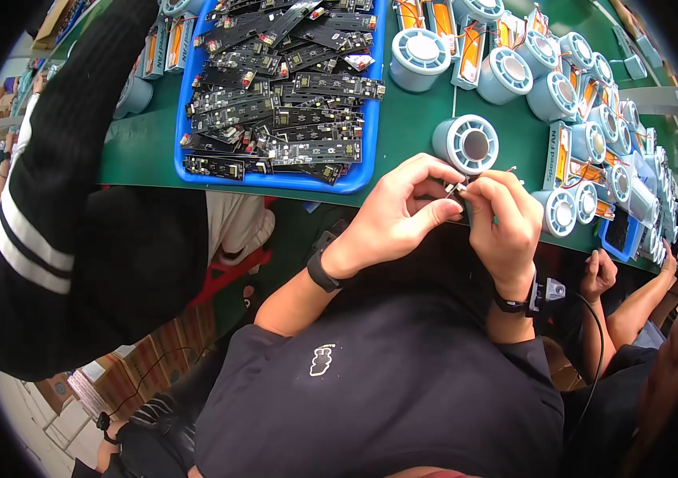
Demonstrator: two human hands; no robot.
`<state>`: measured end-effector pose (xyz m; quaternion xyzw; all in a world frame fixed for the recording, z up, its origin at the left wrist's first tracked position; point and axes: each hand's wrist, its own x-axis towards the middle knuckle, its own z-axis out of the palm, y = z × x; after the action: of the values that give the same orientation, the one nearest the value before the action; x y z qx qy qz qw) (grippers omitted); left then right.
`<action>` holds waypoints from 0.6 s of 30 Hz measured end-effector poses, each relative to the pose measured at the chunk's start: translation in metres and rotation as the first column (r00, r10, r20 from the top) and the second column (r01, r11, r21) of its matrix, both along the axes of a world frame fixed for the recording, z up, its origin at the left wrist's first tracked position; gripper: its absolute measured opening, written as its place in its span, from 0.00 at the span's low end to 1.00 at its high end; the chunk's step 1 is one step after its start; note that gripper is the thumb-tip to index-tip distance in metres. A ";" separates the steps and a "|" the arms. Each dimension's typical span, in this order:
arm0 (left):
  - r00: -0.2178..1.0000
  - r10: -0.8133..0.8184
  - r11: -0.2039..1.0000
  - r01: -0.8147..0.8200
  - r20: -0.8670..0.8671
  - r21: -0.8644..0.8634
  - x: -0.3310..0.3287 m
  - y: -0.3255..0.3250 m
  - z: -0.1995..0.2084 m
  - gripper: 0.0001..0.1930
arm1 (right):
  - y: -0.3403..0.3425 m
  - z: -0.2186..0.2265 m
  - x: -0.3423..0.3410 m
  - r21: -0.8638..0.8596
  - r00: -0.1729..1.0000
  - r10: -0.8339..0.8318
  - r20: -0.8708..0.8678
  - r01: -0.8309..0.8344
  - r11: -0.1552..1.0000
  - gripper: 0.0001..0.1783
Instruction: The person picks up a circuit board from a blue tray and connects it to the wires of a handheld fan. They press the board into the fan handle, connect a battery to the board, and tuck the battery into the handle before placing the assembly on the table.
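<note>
Left hand [396,209] and right hand [506,225] are pinching a small part [452,190] just in front of a fan unit [466,145]; a blue tray [371,147] is lying left of that unit.

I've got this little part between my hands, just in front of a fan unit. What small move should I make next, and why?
Probably steady the small part with your left hand and adjust it gently with your right hand: both hands meet at it, and its detail is too small to tell whether it's seated.
</note>
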<state>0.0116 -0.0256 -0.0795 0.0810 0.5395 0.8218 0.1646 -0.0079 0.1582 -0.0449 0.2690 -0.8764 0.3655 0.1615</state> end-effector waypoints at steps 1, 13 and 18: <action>0.998 -0.018 0.997 0.013 0.062 0.073 0.000 0.000 0.000 0.15 | 0.000 0.000 0.000 -0.001 1.000 0.003 -0.012 -0.003 1.000 0.07; 1.000 0.018 0.996 -0.018 0.007 0.083 0.000 0.004 -0.004 0.16 | -0.001 0.002 0.001 0.018 1.000 -0.002 -0.009 0.002 1.000 0.07; 0.977 0.135 0.986 -0.149 -0.163 -0.074 0.003 0.009 -0.001 0.17 | -0.001 -0.001 0.000 0.032 0.999 -0.012 -0.037 0.014 0.999 0.07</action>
<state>0.0143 -0.0165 -0.0810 0.0998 0.5900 0.7985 0.0654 -0.0079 0.1570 -0.0461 0.2724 -0.8808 0.3453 0.1754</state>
